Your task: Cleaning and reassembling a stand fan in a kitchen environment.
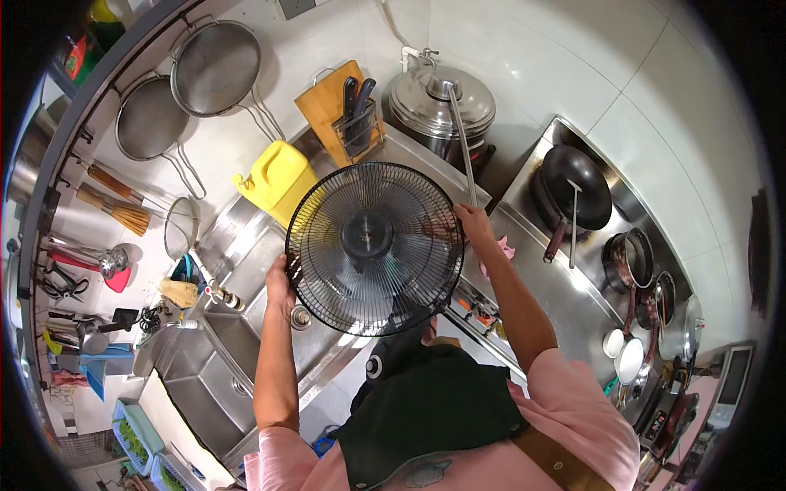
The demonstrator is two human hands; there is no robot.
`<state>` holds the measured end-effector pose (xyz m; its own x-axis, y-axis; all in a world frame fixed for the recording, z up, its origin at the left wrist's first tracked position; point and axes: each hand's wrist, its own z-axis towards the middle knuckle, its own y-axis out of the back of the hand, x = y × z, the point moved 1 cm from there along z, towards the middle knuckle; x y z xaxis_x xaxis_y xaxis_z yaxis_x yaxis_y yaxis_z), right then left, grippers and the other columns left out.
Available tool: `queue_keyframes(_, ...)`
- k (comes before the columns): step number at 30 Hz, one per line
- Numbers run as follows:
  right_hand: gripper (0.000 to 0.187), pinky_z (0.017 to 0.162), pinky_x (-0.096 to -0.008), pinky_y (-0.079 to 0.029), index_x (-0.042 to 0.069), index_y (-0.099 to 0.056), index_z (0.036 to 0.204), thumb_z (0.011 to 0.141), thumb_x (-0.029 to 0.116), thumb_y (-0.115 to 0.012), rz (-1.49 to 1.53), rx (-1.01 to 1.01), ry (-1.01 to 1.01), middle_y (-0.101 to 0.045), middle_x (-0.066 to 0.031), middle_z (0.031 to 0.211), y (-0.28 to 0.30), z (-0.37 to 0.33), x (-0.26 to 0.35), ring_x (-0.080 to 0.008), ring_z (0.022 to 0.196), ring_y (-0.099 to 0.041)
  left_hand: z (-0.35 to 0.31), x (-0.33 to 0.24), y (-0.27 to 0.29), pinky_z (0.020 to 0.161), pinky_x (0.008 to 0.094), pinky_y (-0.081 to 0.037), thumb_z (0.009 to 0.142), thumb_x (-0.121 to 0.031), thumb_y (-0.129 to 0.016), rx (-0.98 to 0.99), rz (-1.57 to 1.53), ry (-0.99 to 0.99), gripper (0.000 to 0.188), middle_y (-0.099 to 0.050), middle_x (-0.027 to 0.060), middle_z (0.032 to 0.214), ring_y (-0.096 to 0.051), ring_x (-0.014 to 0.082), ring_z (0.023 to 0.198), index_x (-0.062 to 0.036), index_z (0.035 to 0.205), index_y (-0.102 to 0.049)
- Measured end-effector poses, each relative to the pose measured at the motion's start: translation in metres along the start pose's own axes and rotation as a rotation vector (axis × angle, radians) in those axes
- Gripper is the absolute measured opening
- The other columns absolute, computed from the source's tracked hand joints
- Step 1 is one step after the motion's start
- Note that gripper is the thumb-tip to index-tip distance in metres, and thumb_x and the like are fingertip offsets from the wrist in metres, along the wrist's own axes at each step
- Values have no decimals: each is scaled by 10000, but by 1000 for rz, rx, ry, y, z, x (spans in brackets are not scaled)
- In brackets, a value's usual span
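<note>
A round black electric fan is held up in front of me, its wire cage facing up and dark blades showing through. My left hand is closed on the left rim of the cage. On the upper right rim, my right hand grips the same cage. The tips of the fingers on both hands are partly hidden by the rim. Beneath the fan lies a steel sink counter, much of it covered by the cage. A yellow jug stands just beyond the fan's upper left edge.
Two wire strainers hang on the left wall above brushes and ladles. A knife rack and wooden board stand behind. At the back is a lidded steel pot. Woks and pans line the right side. A faucet juts over the sink.
</note>
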<state>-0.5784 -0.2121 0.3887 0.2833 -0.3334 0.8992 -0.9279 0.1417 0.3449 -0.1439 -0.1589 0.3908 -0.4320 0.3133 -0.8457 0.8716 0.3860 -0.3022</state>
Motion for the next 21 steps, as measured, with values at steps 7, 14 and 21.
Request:
queue_keyframes(7,365,694,-267,-451,-47,-661,1020,884,281,-579,74,-98,53,-649,-48,806,-5,9,-16,-129,738,-580,2,-1,4,797,325,-480,967,-189,-413,14,29,-30,291,-632,63,1003,-578,178,936,-29,1153,-571)
queue_keyframes(14,411,792,-299,-456,-33,-644,1083,887,319,-570,135,-44,25,-677,-124,937,-4,0,-2,-195,880,-620,-4,-1,16,918,334,-446,968,-76,-367,103,-21,-47,310,-595,102,1119,-569,207,1000,47,1225,-490)
queue_keyframes(21,436,805,-304,-453,-44,-630,1108,887,326,-567,159,-27,1,-668,-137,968,-3,5,-16,-196,900,-614,-5,1,9,935,338,-443,975,-97,-373,102,-86,-4,315,-601,105,1100,-571,218,1007,26,1246,-478)
